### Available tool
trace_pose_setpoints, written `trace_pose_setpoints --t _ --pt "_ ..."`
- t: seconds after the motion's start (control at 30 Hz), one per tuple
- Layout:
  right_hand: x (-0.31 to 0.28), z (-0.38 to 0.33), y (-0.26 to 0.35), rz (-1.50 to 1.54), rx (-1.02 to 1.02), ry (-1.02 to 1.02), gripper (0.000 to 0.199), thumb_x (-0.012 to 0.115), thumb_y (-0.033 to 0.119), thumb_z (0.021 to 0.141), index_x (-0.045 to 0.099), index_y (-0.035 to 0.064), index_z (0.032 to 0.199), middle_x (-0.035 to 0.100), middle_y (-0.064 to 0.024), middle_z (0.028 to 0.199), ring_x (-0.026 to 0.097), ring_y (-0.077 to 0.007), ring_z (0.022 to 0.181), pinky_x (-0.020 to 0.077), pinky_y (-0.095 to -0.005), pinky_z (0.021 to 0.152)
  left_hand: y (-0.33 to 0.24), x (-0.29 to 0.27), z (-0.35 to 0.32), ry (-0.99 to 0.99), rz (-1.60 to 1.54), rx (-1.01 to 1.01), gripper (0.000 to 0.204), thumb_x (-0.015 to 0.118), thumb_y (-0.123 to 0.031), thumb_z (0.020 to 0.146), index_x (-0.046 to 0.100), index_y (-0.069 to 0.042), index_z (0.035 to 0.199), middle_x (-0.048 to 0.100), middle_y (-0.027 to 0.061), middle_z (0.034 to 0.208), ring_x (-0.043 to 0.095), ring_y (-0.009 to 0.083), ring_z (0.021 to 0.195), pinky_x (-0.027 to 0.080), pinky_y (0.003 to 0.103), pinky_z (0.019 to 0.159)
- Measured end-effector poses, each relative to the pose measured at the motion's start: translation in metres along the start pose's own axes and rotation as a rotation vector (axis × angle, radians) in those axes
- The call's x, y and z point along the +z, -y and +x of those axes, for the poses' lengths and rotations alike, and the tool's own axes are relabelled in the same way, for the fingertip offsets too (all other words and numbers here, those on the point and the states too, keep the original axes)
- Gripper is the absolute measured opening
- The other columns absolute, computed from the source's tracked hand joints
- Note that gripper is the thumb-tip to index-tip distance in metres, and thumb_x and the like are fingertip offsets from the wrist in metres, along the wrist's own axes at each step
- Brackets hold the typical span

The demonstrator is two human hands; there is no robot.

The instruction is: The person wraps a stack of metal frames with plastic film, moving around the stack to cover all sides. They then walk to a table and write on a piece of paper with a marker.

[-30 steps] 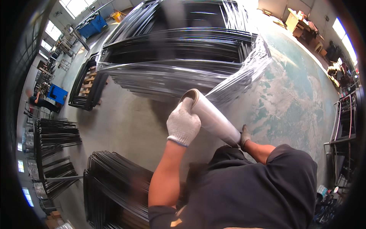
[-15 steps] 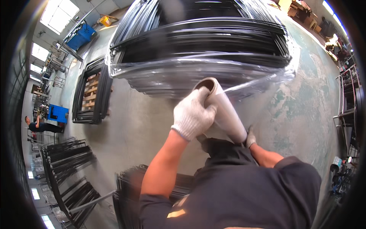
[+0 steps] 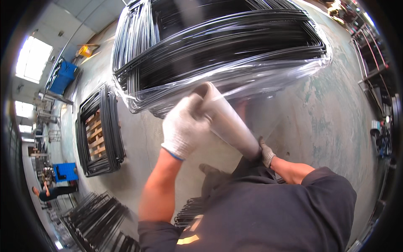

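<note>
A roll of clear stretch film (image 3: pixel 228 122) is held slantwise in front of me. My left hand (image 3: pixel 184 128), in a white knit glove, grips its upper end. The lower end of the roll is held by my right hand (image 3: pixel 265 152), in a grey glove and mostly hidden behind the roll. Film stretches from the roll onto a big stack of black metal wire frames (image 3: pixel 218 50), whose near side is wrapped in shiny plastic.
A second stack of black frames (image 3: pixel 110 126) stands on a wooden pallet to the left. More black frames (image 3: pixel 94 218) lie at lower left. A blue bin (image 3: pixel 63 76) and a person (image 3: pixel 52 192) are far off left. Racks (image 3: pixel 373 54) line the right on the concrete floor.
The view has swung so the wrapped stack sits closer and higher in the picture. Both hands still hold the roll, now nearer the stack, with film pulled across its near side.
</note>
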State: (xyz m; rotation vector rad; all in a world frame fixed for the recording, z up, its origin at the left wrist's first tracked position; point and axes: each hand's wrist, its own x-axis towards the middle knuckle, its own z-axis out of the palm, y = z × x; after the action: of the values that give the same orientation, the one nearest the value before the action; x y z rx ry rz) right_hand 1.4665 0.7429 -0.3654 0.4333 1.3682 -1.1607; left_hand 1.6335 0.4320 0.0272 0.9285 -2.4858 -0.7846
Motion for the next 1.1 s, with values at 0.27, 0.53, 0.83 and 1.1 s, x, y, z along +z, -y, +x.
trace_pose_setpoints --t 0.27,0.53,0.83,1.1 --pt "0.24 -0.071 -0.075 0.198 0.101 0.462 0.068 0.07 0.054 0.104 0.045 0.0246 0.16 0.056 -0.0103 0.15 0.053 -0.0329 0.138 0.0532 -0.0559 0.109 0.089 -0.135 0.054 -0.101 0.24 0.091 0.041 0.075 -0.042 0.1 0.073 -0.005 0.116 0.079 0.0177 0.102 0.077 0.0351 0.092 0.06 0.041 0.082" --pt "0.37 -0.073 -0.061 0.009 -0.051 0.665 0.096 0.066 0.07 0.099 0.041 0.0031 0.163 0.053 -0.0156 0.157 0.054 -0.0332 0.141 0.0504 -0.052 0.115 0.141 -0.178 0.129 -0.228 0.417 -0.018 0.054 0.069 -0.06 0.096 0.075 -0.014 0.122 0.078 0.0179 0.117 0.07 0.0404 0.116 0.054 0.048 0.102" --pt "0.355 -0.017 -0.054 -0.706 -0.158 0.797 0.101 0.053 0.085 0.097 0.053 0.0039 0.158 0.063 -0.0166 0.152 0.058 -0.0308 0.141 0.0466 -0.0461 0.116 0.183 -0.136 0.168 -0.403 -0.062 0.325 0.037 0.078 -0.034 0.091 0.066 0.001 0.092 0.06 0.0143 0.083 0.058 0.0258 0.079 0.051 0.039 0.078" --pt "0.421 -0.22 0.219 -2.011 -0.307 0.584 0.05 0.069 0.052 0.097 0.082 0.0073 0.113 0.079 -0.0204 0.111 0.076 -0.0379 0.104 0.058 -0.0478 0.09 0.191 -0.14 0.175 -0.303 -0.145 0.185 0.03 0.084 -0.023 0.088 0.066 0.001 0.085 0.057 0.0053 0.082 0.054 0.0153 0.074 0.048 0.031 0.068"
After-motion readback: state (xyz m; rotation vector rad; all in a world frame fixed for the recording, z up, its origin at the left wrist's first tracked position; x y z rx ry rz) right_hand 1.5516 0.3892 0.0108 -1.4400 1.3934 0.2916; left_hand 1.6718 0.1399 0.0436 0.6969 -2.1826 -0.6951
